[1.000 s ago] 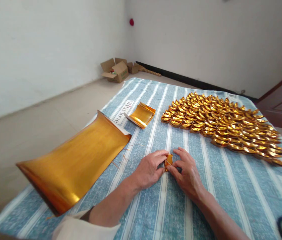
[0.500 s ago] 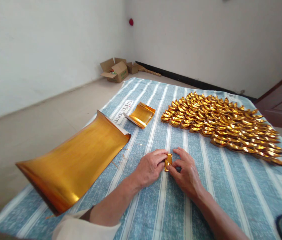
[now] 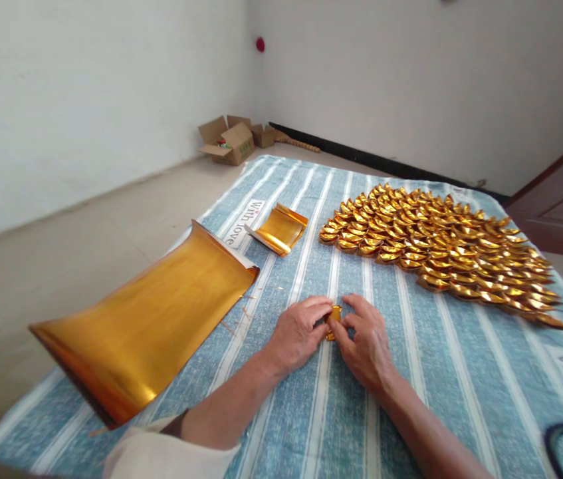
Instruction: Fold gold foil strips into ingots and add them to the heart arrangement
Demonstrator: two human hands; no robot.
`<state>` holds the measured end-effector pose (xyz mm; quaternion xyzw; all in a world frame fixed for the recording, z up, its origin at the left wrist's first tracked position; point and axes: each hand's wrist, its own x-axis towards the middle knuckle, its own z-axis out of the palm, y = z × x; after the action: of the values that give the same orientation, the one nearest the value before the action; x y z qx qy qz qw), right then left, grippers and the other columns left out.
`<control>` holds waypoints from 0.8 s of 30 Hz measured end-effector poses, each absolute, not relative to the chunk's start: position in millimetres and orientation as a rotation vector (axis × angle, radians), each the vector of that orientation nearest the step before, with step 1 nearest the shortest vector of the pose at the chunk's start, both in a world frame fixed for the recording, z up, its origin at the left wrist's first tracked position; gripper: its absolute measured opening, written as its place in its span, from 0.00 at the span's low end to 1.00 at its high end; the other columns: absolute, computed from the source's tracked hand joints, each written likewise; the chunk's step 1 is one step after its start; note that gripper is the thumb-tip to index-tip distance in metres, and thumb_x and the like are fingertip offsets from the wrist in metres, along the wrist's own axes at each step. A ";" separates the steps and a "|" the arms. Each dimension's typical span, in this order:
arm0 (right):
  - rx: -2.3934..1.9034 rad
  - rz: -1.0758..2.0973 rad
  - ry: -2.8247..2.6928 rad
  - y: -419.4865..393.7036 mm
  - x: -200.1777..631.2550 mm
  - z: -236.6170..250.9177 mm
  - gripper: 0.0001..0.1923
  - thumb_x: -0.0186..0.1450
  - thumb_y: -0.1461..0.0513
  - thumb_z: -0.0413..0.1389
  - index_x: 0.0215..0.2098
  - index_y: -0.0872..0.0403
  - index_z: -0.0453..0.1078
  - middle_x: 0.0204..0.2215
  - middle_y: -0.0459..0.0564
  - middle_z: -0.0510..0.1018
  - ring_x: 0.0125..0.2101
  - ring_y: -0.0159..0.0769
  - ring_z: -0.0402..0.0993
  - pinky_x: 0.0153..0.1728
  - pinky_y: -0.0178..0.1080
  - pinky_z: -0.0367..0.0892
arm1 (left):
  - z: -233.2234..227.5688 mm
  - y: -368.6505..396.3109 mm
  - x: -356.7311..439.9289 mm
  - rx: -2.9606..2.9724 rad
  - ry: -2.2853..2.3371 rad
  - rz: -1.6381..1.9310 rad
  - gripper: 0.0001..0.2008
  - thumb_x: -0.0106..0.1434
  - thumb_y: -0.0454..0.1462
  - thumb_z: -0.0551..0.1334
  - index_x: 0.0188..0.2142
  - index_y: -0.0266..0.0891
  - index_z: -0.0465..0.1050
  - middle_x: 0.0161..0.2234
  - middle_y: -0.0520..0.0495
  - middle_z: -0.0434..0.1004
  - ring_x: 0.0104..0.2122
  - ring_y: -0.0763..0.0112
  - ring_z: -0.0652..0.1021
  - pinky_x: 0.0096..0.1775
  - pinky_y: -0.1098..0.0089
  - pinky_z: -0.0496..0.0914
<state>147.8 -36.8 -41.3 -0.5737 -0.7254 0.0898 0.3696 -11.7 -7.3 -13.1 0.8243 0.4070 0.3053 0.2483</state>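
Gold foil is the material here: a small folded gold piece (image 3: 335, 315) sits pinched between the left hand (image 3: 297, 332) and the right hand (image 3: 367, 340), low on the blue striped cloth (image 3: 460, 386). It lies in front of the big heap of finished gold ingots (image 3: 441, 253), on the side nearer to the person. Both grips are narrow, fingertips closed on the piece from either side, with the thumbs behind it. I judge that the step in hand is a fold or crease on one new ingot. The next move probably calls for fine pressure of the fingertips, so that the foil does not tear. The piece is mostly hidden; its long axis seems to run away from the person, toward the heap, but I cannot tell this surely. Left of the heap lie a small curled foil sheet (image 3: 278, 229) and, nearer, a large curled foil sheet (image 3: 151, 326).
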 end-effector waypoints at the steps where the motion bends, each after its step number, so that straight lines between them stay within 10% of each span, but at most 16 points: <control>1: -1.471 0.213 -1.852 -36.4 146.7 -41.9 0.13 0.64 0.61 0.53 0.22 0.53 0.70 0.47 0.57 0.74 0.51 0.49 0.67 0.50 0.56 0.63 | -13.4 -7.2 -11.6 2.248 1.114 0.841 0.13 0.58 0.28 0.60 0.41 0.40 0.75 0.45 0.46 0.77 0.46 0.65 0.77 0.48 0.63 0.72; 24: -1.609 0.232 -1.868 -34.2 140.9 -36.7 0.12 0.61 0.65 0.53 0.21 0.54 0.72 0.47 0.57 0.75 0.50 0.47 0.68 0.50 0.50 0.62 | -11.8 -5.1 -2.5 2.115 1.180 0.897 0.14 0.52 0.23 0.61 0.36 0.38 0.75 0.42 0.46 0.76 0.42 0.66 0.77 0.47 0.66 0.71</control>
<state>140.9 -34.2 -36.7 -0.6141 -0.7129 0.0886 0.3267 -2.5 -5.1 -11.8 0.7871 0.4392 0.3340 0.2756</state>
